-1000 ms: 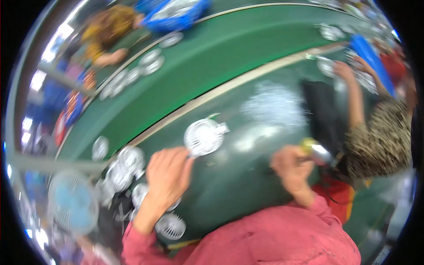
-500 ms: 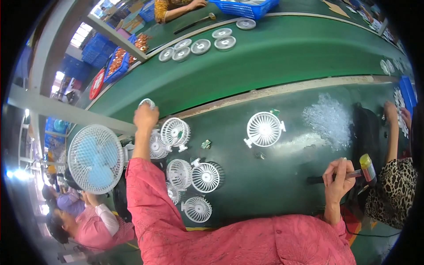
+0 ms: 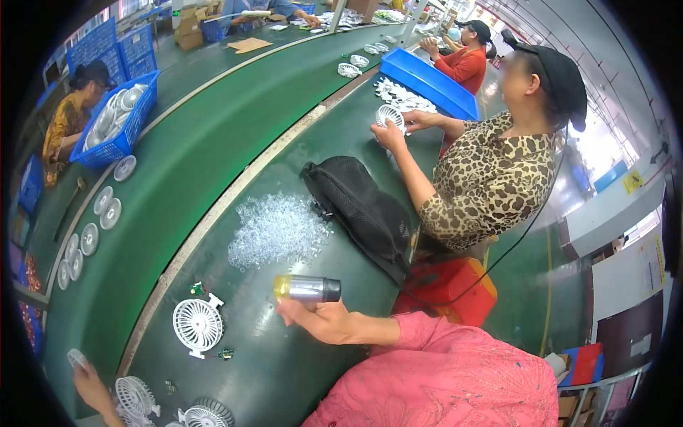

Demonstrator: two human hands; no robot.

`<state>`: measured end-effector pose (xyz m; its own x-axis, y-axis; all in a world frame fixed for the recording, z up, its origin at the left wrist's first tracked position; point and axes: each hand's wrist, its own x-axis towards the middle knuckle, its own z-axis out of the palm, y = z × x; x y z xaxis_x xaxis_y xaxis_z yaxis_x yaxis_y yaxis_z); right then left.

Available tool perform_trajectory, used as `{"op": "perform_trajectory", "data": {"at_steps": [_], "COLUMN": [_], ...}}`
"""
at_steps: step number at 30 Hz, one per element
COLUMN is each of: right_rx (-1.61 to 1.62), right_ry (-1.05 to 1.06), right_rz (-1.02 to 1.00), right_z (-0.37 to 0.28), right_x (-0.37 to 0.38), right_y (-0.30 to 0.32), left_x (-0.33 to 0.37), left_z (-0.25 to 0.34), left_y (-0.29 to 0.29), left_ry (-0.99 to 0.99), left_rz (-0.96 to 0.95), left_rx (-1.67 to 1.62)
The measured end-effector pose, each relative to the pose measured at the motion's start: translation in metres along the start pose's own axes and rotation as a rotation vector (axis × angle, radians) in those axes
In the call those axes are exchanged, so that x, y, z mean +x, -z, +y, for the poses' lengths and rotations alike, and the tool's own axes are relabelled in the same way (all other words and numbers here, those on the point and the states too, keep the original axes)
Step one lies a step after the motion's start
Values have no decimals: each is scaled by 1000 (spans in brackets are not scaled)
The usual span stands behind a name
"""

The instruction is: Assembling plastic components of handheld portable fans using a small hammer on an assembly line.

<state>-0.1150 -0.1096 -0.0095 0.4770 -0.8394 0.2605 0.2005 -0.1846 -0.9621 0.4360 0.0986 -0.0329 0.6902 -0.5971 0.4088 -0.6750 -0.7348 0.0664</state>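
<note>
In my right hand (image 3: 324,322) is a mallet (image 3: 306,288), its head yellow at one end and black at the other. My fingers are closed round the handle, which is mostly hidden. My left hand (image 3: 91,388) reaches over the green belt at the lower left and grips a small round white fan grille (image 3: 76,359). Between the hands lies a white fan housing (image 3: 198,324), with a small green circuit board (image 3: 197,288) at its far side and another board (image 3: 225,354) beside it. More fan housings (image 3: 135,397) sit by my left wrist.
A pile of small clear plastic pieces (image 3: 274,231) lies beyond the mallet, next to a black mesh bag (image 3: 363,217). To the right, a co-worker (image 3: 491,167) holds a fan housing near a blue tray (image 3: 430,84). Round grilles (image 3: 110,213) line the belt's far side.
The view has swung to the right, bringing the co-worker and black bag into full sight. The mallet head now points differently above my right hand. My left hand still has the grille.
</note>
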Motion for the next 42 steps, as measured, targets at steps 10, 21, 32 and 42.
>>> {"op": "perform_trajectory", "data": {"at_steps": [10,21,32,42], "right_rx": [-38,-318,128,-123], "right_ry": [-156,-333,-678,-545], "right_rz": [-335,-574,-412,-433], "right_z": [-61,-46,-40,-36], "right_x": [41,37,42,47], "right_y": [-12,-10,-25,-39], "left_x": [-125,-180,-216,-221], "left_z": [281,338,293,307], "left_y": [201,172,150,140], "left_ry": [-285,-268,461,645], "left_rz": [-298,-687,-715,-1055], "left_rx": [-554,-1119,-1598,-2027]}}
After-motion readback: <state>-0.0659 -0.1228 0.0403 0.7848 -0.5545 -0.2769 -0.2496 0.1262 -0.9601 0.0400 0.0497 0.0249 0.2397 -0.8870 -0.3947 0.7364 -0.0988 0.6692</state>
